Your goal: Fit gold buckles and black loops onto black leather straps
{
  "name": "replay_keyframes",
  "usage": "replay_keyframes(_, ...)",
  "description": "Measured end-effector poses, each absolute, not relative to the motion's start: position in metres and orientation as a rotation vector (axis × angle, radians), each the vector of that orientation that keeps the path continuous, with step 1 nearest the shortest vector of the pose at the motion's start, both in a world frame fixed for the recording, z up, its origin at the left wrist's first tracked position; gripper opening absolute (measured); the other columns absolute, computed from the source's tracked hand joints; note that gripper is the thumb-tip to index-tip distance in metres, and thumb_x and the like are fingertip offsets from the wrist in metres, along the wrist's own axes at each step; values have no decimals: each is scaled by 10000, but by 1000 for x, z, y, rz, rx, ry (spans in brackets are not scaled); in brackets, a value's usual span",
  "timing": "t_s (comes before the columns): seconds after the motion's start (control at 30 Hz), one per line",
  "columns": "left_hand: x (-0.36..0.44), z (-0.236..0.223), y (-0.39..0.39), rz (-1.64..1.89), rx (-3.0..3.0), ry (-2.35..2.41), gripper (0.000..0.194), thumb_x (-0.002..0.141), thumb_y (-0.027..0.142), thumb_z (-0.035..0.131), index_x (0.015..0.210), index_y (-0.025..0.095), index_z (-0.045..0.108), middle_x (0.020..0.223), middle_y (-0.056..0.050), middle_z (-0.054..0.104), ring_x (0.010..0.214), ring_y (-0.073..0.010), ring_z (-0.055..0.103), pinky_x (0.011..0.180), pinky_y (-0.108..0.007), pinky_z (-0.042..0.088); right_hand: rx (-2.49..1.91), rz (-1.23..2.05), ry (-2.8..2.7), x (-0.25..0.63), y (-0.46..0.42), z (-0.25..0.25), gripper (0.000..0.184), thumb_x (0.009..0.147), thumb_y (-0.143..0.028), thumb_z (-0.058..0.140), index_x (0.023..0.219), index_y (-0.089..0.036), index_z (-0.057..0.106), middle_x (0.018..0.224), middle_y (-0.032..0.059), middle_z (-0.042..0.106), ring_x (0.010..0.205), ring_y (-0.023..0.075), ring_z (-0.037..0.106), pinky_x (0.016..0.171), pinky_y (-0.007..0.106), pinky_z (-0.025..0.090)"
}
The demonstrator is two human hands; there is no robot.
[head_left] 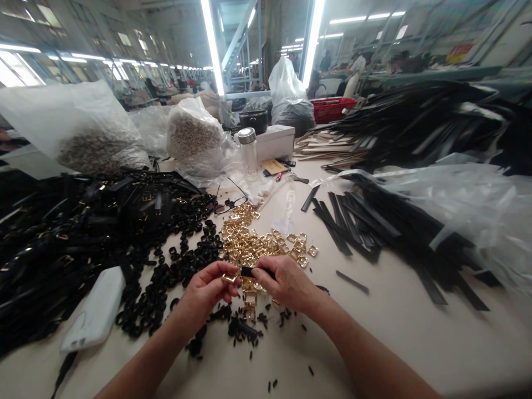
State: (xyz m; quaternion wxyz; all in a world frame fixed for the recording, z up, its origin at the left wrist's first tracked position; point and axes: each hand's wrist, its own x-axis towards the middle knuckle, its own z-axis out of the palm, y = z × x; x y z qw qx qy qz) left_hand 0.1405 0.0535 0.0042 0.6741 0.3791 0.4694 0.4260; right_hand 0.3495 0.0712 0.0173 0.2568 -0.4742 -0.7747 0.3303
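Between the fingertips of my left hand [213, 287] is a small gold buckle [230, 277], pinched near the middle of the table. Just to its right, my right hand [286, 281] is closed on a black strap [247, 271], whose end points at the buckle. I cannot tell whether strap and buckle touch. Behind both hands lies a heap of gold buckles [249, 244]. Small black loops [152, 293] are scattered to the left of my left hand, and little black scraps [245, 328] lie below the hands.
Finished-looking black straps with buckles [83, 221] pile up at left, beside a white power bank [95, 310] with a cable. Loose black straps [366, 221] fan out at right under plastic. Glasses [230, 205], a bottle [248, 152] and filled plastic bags [193, 133] stand farther back.
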Motion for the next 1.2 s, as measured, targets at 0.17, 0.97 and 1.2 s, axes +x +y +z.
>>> replay_keyframes(0.17,136,9,57,914,660,963,300,628,225,789,900,112,732,767,-86,729,594,-103,625,529,-164,471,-1311,846,-2147,349,72,16,268,882,-250,516,629,-168,491,562,-49,446,538,75,387,539,231,235)
replay_keyframes(0.97,137,11,48,999,1406,1274,106,766,295,723,795,193,714,694,-14,664,611,-135,553,595,-241,459,-1169,981,-2235,346,68,14,141,816,-159,506,699,-171,583,634,-31,545,570,82,423,561,215,283)
replay_keyframes(1.2,134,14,51,958,1642,1170,75,795,247,704,740,200,724,892,-66,666,836,-190,606,754,-278,486,-1057,1064,-2230,346,68,15,144,814,-140,504,710,-168,600,624,-43,526,577,76,433,575,206,307)
